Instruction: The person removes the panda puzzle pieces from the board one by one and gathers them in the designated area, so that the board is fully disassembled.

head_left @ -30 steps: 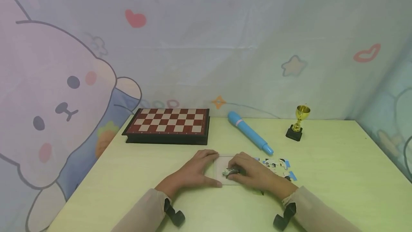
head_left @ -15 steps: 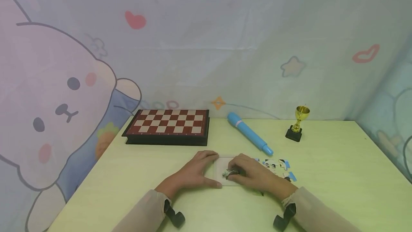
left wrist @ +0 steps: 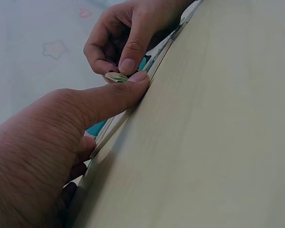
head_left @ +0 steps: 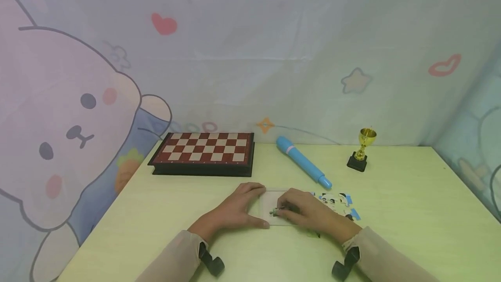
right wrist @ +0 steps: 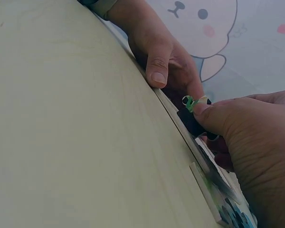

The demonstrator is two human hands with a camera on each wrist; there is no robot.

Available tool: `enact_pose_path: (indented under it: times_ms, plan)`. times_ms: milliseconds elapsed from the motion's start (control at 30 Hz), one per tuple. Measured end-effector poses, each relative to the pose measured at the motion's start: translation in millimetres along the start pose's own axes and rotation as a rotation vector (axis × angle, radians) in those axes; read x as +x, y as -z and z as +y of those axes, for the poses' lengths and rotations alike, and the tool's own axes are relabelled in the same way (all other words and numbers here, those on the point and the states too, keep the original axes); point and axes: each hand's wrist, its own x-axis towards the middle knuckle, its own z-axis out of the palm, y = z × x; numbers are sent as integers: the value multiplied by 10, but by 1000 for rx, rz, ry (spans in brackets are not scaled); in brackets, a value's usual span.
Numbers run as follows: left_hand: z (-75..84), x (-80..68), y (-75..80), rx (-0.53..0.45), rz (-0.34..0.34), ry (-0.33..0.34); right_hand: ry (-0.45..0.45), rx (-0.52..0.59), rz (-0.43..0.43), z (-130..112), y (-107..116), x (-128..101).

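Both hands on puzzle tray point(head_left: 270, 199) btwn them: my left hand point(head_left: 235, 209) presses its edge w/ thumb, my right hand point(head_left: 309, 212) pinches a puzzle piece point(head_left: 278, 210) over tray, loose pieces point(head_left: 338, 201) just right

A pale yellow-green surface point(head_left: 411, 212) carries a red-and-cream chessboard box point(head_left: 203, 153), a light blue plastic cylinder point(head_left: 303, 166), a small gold trophy point(head_left: 362, 149), a white puzzle tray point(head_left: 274, 199) and loose puzzle pieces point(head_left: 338, 201)
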Motion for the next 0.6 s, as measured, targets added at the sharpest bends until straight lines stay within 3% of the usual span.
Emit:
enact_pose_path:
  times_ms: [600]
  plan:
    - [45, -13, 24, -11, -10, 9, 83, 10, 13, 9, 7, 8]
